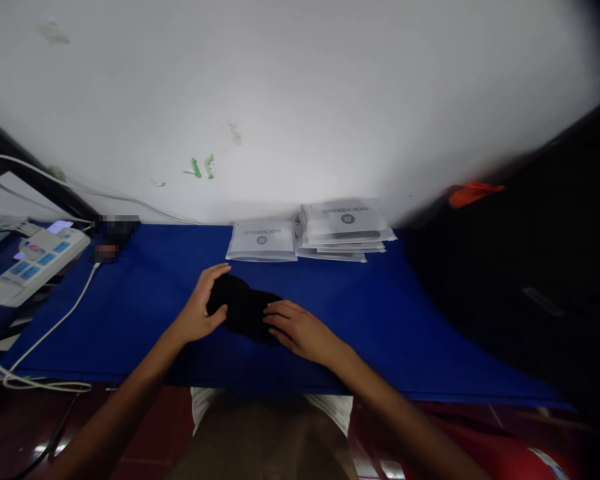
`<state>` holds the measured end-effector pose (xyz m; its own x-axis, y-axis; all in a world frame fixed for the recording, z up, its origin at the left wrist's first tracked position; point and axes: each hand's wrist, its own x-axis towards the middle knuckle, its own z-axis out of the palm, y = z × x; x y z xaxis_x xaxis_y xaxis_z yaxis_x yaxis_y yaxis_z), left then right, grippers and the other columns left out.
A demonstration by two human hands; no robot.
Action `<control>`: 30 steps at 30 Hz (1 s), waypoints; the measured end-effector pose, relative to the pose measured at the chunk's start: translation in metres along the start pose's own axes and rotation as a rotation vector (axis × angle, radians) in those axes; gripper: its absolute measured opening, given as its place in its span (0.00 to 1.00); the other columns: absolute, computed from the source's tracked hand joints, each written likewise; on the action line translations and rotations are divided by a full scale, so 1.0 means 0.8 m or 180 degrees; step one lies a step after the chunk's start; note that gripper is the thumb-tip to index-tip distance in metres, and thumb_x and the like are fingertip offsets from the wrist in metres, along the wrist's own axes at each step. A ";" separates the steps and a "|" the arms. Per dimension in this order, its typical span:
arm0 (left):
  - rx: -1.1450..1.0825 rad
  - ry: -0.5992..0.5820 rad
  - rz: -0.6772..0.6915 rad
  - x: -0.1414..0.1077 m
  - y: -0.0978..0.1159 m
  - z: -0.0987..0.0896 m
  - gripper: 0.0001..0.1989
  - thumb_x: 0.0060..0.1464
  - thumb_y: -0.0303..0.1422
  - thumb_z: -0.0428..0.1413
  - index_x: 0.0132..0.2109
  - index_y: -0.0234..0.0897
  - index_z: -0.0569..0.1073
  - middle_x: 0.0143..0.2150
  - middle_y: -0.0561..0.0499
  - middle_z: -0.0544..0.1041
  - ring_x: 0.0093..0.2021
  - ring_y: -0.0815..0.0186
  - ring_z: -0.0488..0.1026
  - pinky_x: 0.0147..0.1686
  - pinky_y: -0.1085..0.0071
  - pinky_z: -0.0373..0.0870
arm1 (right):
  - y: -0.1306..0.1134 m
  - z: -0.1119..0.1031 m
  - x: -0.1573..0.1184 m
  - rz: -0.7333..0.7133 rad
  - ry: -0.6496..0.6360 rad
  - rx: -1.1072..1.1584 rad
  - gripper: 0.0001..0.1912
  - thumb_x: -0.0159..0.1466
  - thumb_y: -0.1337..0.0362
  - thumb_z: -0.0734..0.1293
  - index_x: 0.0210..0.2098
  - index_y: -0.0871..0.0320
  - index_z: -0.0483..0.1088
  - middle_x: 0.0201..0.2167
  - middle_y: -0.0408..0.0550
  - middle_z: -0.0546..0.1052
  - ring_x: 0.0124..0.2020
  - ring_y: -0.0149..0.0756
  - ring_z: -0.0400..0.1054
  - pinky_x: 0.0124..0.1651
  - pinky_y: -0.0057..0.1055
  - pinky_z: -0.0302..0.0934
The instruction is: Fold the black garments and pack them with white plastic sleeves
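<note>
A soft black cloth item [247, 310] lies on the blue table; its exact kind does not show against its dark folds. My left hand [203, 305] curves around its left end, with the fingers at the far edge and the thumb at the near side. At the right end, my right hand [300, 328] has its fingers over the cloth and grips it. Beyond my hands, against the wall, lie a flat white ROCKBROS pouch [263, 241] and, to its right, a stack of similar pouches [343, 223].
The blue tabletop [370, 320] meets a white wall [300, 107]. At left are a power strip [35, 267], a white cable [60, 320] and a blurred-out dark device [113, 240]. A large black mass [520, 287] with an orange piece [475, 193] covers the right.
</note>
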<state>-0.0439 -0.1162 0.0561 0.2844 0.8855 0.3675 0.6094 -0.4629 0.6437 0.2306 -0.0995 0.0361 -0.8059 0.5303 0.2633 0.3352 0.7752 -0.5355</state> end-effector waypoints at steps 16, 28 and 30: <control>0.2073 -0.0100 -0.0546 -0.011 -0.044 -0.051 0.09 0.54 0.30 0.53 0.43 0.35 0.72 0.57 0.35 0.70 0.59 0.43 0.64 0.54 0.46 0.67 | 0.033 -0.048 -0.056 0.0408 -0.0153 -0.0107 0.05 0.66 0.65 0.65 0.41 0.57 0.70 0.49 0.54 0.73 0.55 0.42 0.67 0.55 0.40 0.67; 0.1013 -0.1340 0.0140 0.012 -0.007 0.002 0.22 0.57 0.44 0.59 0.55 0.40 0.70 0.58 0.43 0.71 0.60 0.51 0.66 0.59 0.52 0.64 | 0.052 -0.058 -0.066 0.0645 -0.0053 -0.0614 0.23 0.59 0.75 0.62 0.52 0.55 0.69 0.52 0.53 0.74 0.54 0.45 0.67 0.56 0.48 0.65; 0.0879 -0.1407 0.0137 0.013 -0.007 0.002 0.14 0.61 0.39 0.56 0.51 0.40 0.72 0.53 0.46 0.74 0.55 0.56 0.70 0.55 0.58 0.68 | 0.053 -0.062 -0.066 0.0670 -0.0060 -0.0649 0.18 0.61 0.75 0.62 0.48 0.55 0.71 0.45 0.51 0.77 0.49 0.44 0.70 0.53 0.47 0.67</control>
<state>-0.0435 -0.1040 0.0553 0.5625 0.8262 0.0330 0.7458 -0.5241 0.4113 0.3114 -0.0777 0.0390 -0.7166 0.6817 0.1476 0.5855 0.7029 -0.4039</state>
